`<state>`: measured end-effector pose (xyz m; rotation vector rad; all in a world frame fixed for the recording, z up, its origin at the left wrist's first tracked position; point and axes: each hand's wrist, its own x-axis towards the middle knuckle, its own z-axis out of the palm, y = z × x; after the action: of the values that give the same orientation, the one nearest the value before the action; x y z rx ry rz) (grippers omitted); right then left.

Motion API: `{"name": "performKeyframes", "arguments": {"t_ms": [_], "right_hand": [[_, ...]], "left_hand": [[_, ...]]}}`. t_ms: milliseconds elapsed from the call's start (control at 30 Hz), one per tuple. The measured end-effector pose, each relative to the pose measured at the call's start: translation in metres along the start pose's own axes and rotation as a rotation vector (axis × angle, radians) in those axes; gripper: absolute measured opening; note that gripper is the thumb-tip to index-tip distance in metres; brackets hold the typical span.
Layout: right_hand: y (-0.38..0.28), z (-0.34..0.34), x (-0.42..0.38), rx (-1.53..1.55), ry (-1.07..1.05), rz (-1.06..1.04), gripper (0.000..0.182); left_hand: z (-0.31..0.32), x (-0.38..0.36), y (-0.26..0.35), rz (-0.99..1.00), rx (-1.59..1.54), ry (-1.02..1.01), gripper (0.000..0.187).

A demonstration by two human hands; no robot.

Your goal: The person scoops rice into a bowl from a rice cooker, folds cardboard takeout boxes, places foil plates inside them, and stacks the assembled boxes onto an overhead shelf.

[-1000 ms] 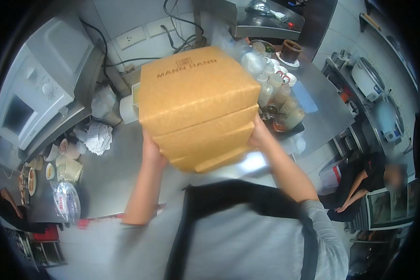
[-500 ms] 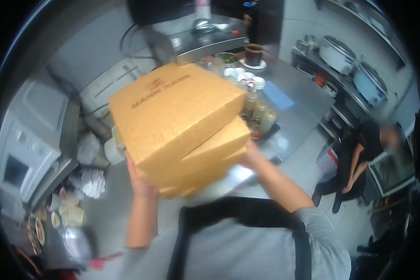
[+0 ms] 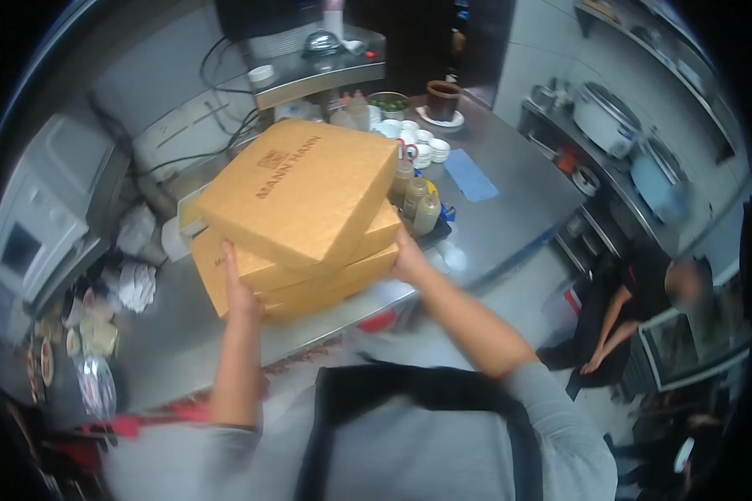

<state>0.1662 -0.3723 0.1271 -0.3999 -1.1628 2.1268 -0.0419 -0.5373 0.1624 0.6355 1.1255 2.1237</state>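
Note:
Both of my hands support a stack of brown cardboard boxes over the steel counter. On top, a box with dark lettering sits twisted against the lower boxes, whose corners stick out at the left and right. My left hand is closed on the near left side of the lower boxes. My right hand grips their right end, its fingers partly hidden behind the cardboard. Just beyond that hand stand several squeeze bottles.
Stacked white cups, a blue cloth and a brown pot stand farther back on the counter. A white microwave is at left, near a crumpled plastic bag. At right, a person in black sits below rice cookers.
The box stack has moved left and a little down in view. The top box now looks turned against the lower ones, whose left corner has come into sight. Both hands keep their hold.

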Motion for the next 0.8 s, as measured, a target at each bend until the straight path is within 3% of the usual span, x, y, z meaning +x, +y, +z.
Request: {"name": "performKeyframes", "arguments": {"t_ms": [100,167,233,300,367,467,700,800], "right_hand": [[-0.013,-0.001,-0.004,0.005,-0.011,0.031,0.077],[-0.015,-0.003,-0.005,0.009,-0.065,0.024,0.08],[-0.021,0.004,-0.008,-0.008,-0.08,-0.032,0.079],[-0.023,0.006,-0.009,0.021,-0.101,-0.078,0.077],[-0.022,0.009,-0.008,0.101,-0.119,-0.085,0.074],[-0.01,0.001,-0.004,0.176,-0.093,-0.084,0.067],[0.001,-0.003,-0.008,0.257,0.109,-0.038,0.052],[0.009,0.001,-0.011,0.21,0.161,-0.12,0.051]], "left_hand": [[0.006,-0.006,-0.002,0.295,0.325,0.155,0.058],[0.022,-0.025,0.025,0.617,0.452,0.31,0.069],[0.048,-0.048,0.063,1.144,0.995,0.282,0.082],[0.092,-0.067,0.097,1.3,1.187,-0.296,0.09],[0.131,-0.08,0.109,1.101,1.608,-0.525,0.083],[0.126,-0.057,0.097,0.954,1.65,-0.646,0.073],[0.064,-0.023,0.135,0.874,1.436,-0.894,0.059],[0.034,-0.008,0.149,0.853,1.321,-1.034,0.058]]}}
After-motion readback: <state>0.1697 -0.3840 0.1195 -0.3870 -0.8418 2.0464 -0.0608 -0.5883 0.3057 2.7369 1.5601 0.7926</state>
